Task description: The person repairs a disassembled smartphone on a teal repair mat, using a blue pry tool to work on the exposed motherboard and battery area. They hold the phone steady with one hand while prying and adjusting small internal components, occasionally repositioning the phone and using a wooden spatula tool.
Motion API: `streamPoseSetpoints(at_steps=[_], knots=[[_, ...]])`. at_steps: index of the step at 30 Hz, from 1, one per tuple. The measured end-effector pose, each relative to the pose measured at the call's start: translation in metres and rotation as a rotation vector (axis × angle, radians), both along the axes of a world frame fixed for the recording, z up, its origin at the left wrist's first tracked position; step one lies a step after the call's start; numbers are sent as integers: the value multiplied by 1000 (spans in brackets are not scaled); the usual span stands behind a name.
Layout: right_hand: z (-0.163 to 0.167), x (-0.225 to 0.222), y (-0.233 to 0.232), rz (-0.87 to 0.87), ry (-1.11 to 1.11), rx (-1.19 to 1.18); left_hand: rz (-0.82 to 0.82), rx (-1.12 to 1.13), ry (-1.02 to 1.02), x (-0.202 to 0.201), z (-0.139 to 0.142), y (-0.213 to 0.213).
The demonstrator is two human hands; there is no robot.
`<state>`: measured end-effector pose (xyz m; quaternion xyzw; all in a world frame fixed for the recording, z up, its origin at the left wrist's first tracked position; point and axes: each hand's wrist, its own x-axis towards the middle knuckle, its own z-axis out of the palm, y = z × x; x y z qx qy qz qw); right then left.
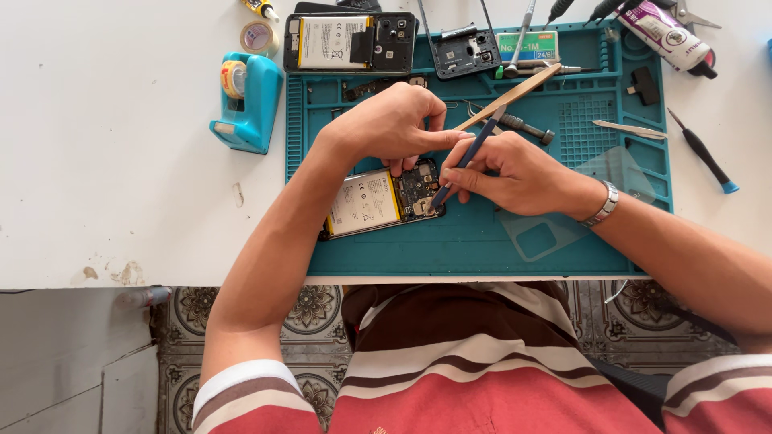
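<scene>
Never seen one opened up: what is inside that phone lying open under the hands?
Inside the opened black phone: a white-and-yellow flat battery and a dark circuit board. The left hand covers its top edge.

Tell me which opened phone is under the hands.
The phone at the mat's near edge, lying between both hands; the other phone lies untouched at the far edge, beside the tape dispenser.

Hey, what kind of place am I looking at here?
Probably a phone repair bench. An opened smartphone lies on a teal repair mat, the right hand works a dark blue spudger into it, and a second opened phone sits at the mat's top edge among screwdrivers.
</scene>
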<state>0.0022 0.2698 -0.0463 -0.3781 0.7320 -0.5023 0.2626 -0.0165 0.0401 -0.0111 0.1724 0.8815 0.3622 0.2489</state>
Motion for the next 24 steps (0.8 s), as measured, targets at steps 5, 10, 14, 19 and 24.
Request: streamPoseSetpoints(at_steps=[5, 10, 14, 19, 24], knots=[[1, 1, -1, -35, -17, 70, 0, 10, -4, 0, -1, 0], [-1, 3, -1, -20, 67, 69, 3, -5, -6, 1, 0, 0], [-3, 2, 1, -14, -54, -44, -6, 11, -8, 1, 1, 0], [-3, 0, 2, -23, -61, -30, -5, 12, -15, 0, -1, 0], [-2, 2, 1, -18, 13, 31, 2, -12, 3, 0, -3, 0]])
